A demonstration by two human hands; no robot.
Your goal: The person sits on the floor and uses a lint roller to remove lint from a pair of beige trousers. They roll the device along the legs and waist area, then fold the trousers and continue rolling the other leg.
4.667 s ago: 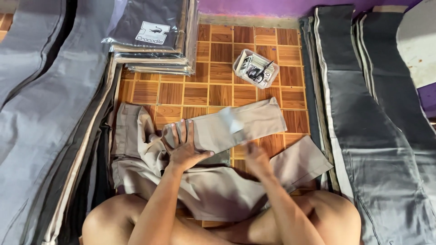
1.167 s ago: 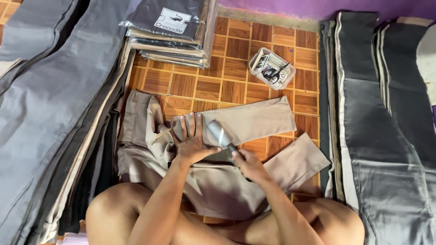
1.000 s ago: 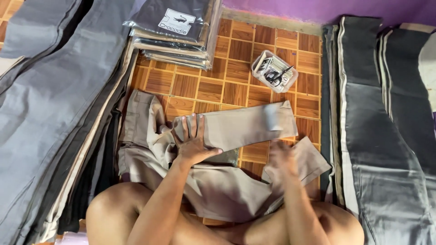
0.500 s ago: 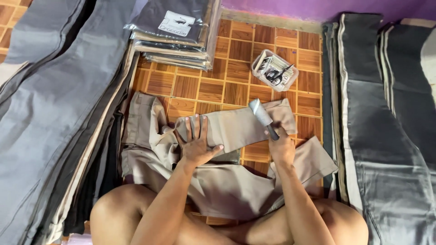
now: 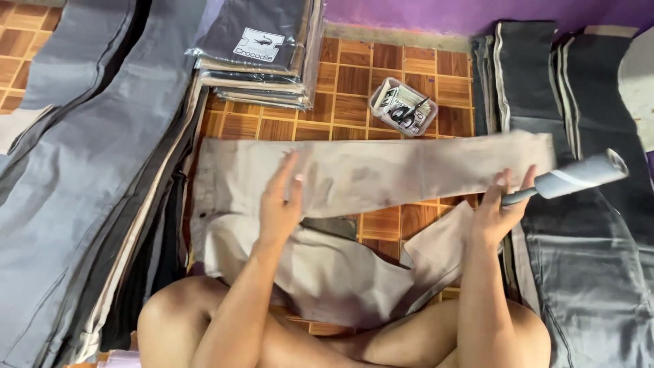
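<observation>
Head view, person seated cross-legged on a brown parquet-patterned tile floor (image 5: 354, 82); pair of beige cotton trousers (image 5: 381, 174) spread on the floor in front of the knees, one leg stretched out flat to the right, the other leg lying folded nearer the body; left hand (image 5: 281, 204) flat on the trousers near the seat, palm down, fingers spread, gripping nothing; right hand (image 5: 501, 208) at the far end of the stretched leg, fingers closed round the thin handle of a grey cylindrical lint roller (image 5: 579, 176); roller head angled up and to the right, past the trouser hem, over the dark cloth.

Surroundings: long grey fabric pieces (image 5: 75, 170) stacked along the left side; dark grey trousers with pale edge stripes (image 5: 586, 259) laid along the right side; stack of folded garments in clear plastic bags (image 5: 262, 48) at top centre; small clear plastic tub holding scissors and small items (image 5: 402, 108) on the floor just beyond the stretched leg, apart from it; purple wall (image 5: 409, 12) along the top edge.
</observation>
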